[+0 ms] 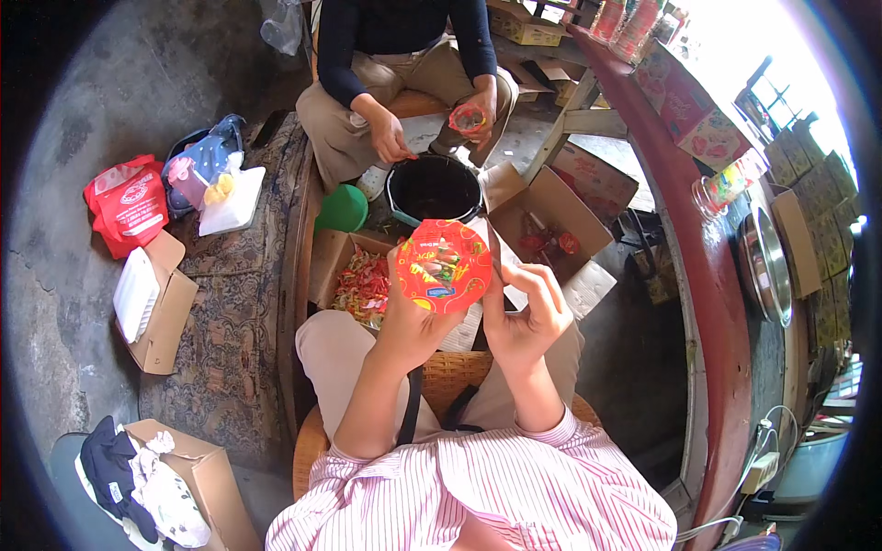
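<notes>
Up in front of me, my left hand [411, 321] grips a red cup whose round printed lid [445, 266] faces me. Its wall is mostly hidden behind the lid. My right hand [525, 317] is by the lid's right edge, its fingers bent in a pinch. A thin dark shape shows there, too small to name. Beyond the cup stands a black bucket [434, 190]. Left of it, an open carton holds many red and yellow wrapper scraps [362, 286]; on the right, another carton [551, 220] has a few red cups [562, 243] inside.
Opposite me sits a person, one hand [473, 115] holding a red cup, the other [389, 140] over the bucket. To the left a patterned couch [211, 340] carries bags and white trays. A red-edged table [726, 386] runs along the right, bearing boxes and a metal basin [767, 266].
</notes>
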